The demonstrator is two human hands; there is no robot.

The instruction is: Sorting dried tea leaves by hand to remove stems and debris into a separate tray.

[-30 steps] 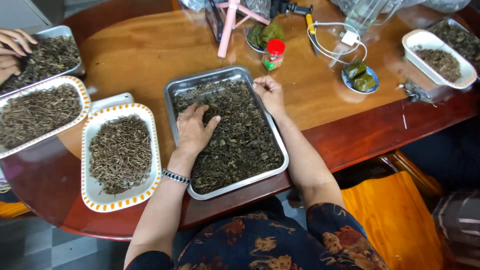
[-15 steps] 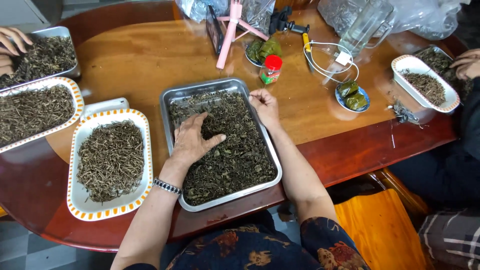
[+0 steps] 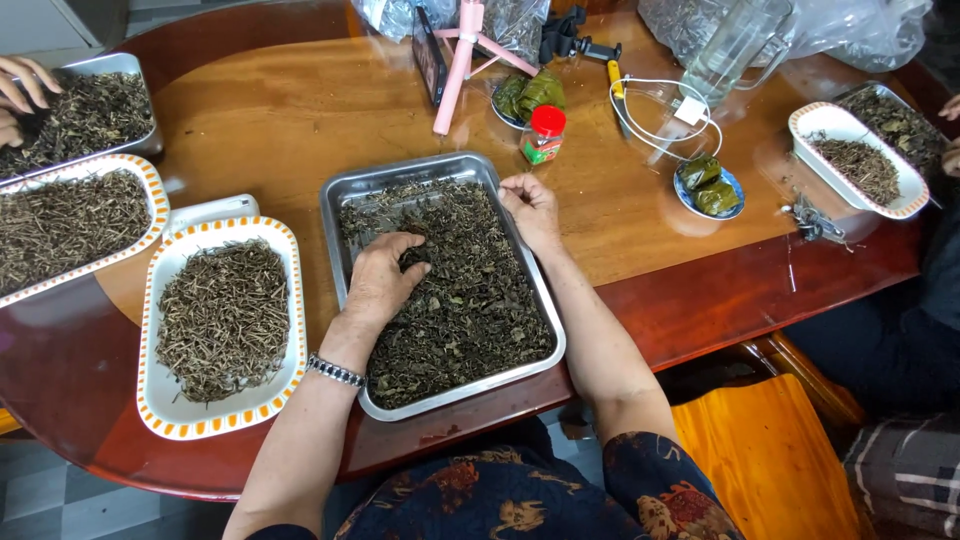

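A metal tray (image 3: 345,192) full of dark dried leaves (image 3: 470,310) sits before me on the wooden table (image 3: 280,110). My left hand (image 3: 380,280), with a bracelet on the wrist, rests palm down in the leaves, its fingers curled into them. My right hand (image 3: 530,208) lies at the tray's far right edge, fingers bent and touching the leaves near the rim. Left of the tray stands a white dish with an orange rim (image 3: 150,385) holding thin dried stems.
Another person's hands (image 3: 20,90) work at a metal tray far left, beside a second orange-rimmed dish (image 3: 150,190). A red-capped jar (image 3: 543,135), pink tripod (image 3: 458,60), white cable, glass jug (image 3: 735,45), small blue plate (image 3: 690,200) and a further dish (image 3: 800,125) stand beyond.
My left hand's fingers have curled inward into the leaves from a spread position. The right hand stays at the tray's far right edge. My view has shifted slightly.
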